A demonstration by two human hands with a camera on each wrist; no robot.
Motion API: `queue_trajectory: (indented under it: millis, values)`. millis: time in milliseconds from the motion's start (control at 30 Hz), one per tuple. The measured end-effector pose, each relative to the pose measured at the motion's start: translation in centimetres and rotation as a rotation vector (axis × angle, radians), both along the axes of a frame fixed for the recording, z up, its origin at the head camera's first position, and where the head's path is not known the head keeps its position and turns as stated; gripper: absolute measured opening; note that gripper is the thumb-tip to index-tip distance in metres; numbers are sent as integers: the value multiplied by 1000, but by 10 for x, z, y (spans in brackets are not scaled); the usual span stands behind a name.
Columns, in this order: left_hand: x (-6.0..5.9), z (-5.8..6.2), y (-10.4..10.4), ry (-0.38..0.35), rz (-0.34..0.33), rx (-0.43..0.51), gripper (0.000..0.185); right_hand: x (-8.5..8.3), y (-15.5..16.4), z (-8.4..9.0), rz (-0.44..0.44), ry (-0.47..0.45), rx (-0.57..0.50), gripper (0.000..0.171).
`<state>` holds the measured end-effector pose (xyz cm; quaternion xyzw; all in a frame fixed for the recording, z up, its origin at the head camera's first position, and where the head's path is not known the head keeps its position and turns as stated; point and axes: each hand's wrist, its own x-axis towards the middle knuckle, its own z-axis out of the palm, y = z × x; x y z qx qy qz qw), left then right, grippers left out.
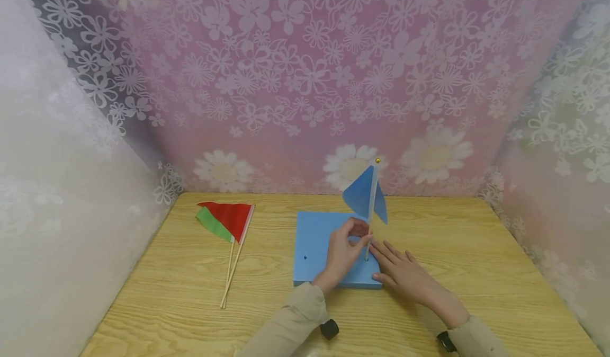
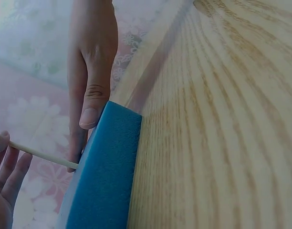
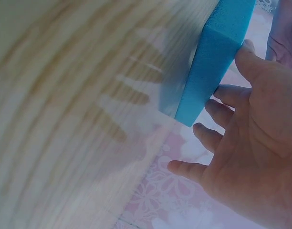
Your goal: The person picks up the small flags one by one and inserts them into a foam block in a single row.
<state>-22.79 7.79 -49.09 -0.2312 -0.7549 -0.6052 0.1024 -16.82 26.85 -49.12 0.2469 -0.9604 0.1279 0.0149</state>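
A blue foam block lies on the wooden table. A small blue flag on a thin pale stick stands upright in the block near its right edge. My left hand pinches the stick low down, just above the foam. In the left wrist view the stick runs from my left hand into the block. My right hand lies flat with straight fingers at the block's front right corner, thumb against the foam edge. In the right wrist view its spread fingers reach past the block.
A red flag and a green flag on wooden sticks lie flat on the table to the left of the block. Flowered lace curtains close in the table at the back and both sides. A small hole shows in the block's left part.
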Motion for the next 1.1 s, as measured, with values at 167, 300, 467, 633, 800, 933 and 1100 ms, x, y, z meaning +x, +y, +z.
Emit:
queue_trajectory:
  millis: [167,300,467,633,800,933,1100]
  values:
    - [2,-1,-1,-7,-10,1,19,1,0,1,2,-16,-13,65]
    - [2,-2,-1,-3,-9,1,19,0,1,0,8,-10,-15,65]
    - [1,-2,-1,-6,4,-12,17,-1,1,-1,10,-4,-19,65]
    - [0,0,-2,-18,2,-29,19,-2,1,-1,12,-4,-19,65]
    - [-2,0,-1,-24,-5,-42,19,-2,1,-1,10,0,-15,65]
    - [-4,0,-1,-25,-10,-57,19,-2,1,1,4,-5,-11,65]
    - [-5,2,-2,-41,-21,-64,20,-2,1,2,3,-16,-8,65]
